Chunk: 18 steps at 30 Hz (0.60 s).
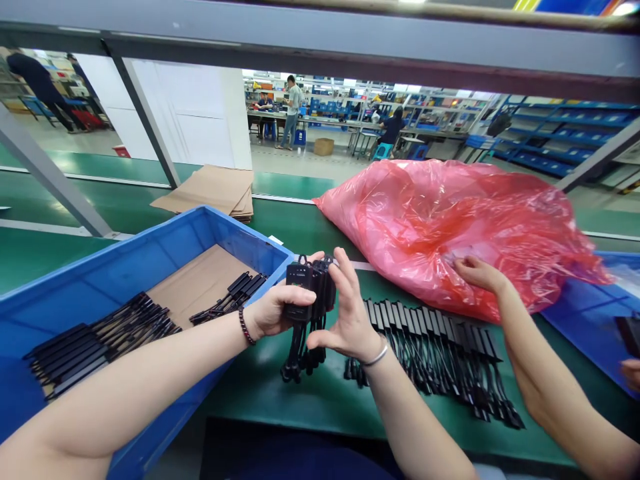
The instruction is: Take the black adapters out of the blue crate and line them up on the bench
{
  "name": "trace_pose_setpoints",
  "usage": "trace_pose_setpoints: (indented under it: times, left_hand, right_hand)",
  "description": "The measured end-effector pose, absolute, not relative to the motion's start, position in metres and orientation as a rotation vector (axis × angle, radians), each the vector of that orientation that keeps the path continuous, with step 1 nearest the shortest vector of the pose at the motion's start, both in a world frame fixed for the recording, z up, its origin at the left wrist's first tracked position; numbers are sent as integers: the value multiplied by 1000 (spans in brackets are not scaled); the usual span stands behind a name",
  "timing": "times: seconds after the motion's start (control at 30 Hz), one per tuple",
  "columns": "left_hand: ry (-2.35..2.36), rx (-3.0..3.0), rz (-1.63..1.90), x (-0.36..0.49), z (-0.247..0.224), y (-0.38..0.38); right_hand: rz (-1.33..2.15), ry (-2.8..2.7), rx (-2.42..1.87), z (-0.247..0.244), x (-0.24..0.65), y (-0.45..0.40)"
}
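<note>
My left hand [277, 308], with a beaded bracelet at the wrist, grips a stack of black boxes with cables [301, 283] above the green table's edge. The cables hang down below the stack. Close by on the right, my right hand [347, 313] has its thumb and fingers spread around the stack's right side, with a gap to it. A long row of similar black cabled boxes [430, 323] lies on the green table [280, 393]. More black cabled pieces [85, 350] lie in the blue bin at the left, on brown cardboard [200, 280].
The blue bin [240, 235] fills the left side. A large red plastic bag [450, 220] stands behind the row, touched by another person's hand [480, 275]. Cardboard sheets [213, 190] lie behind the bin. Metal bars [320, 43] cross above. At right is another blue bin [575, 333].
</note>
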<state>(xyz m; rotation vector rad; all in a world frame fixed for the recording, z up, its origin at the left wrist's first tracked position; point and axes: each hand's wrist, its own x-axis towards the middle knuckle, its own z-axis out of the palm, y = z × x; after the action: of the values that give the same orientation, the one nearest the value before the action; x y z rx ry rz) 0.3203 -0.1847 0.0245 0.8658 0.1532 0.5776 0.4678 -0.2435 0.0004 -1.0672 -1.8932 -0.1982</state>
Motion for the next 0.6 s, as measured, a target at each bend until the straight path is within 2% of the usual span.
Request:
trace_pose_setpoints:
  times: [0.13, 0.33, 0.6]
  left_hand:
    - [179, 826, 545, 322, 20, -187]
    - [249, 759, 585, 325, 20, -183]
    - [224, 902, 602, 326, 21, -187]
  right_hand:
    - [-353, -1954, -1054, 2, 454, -230]
    - [-299, -1844, -1061, -10, 450, -222]
    - [-247, -1631, -1336, -9, 430, -239]
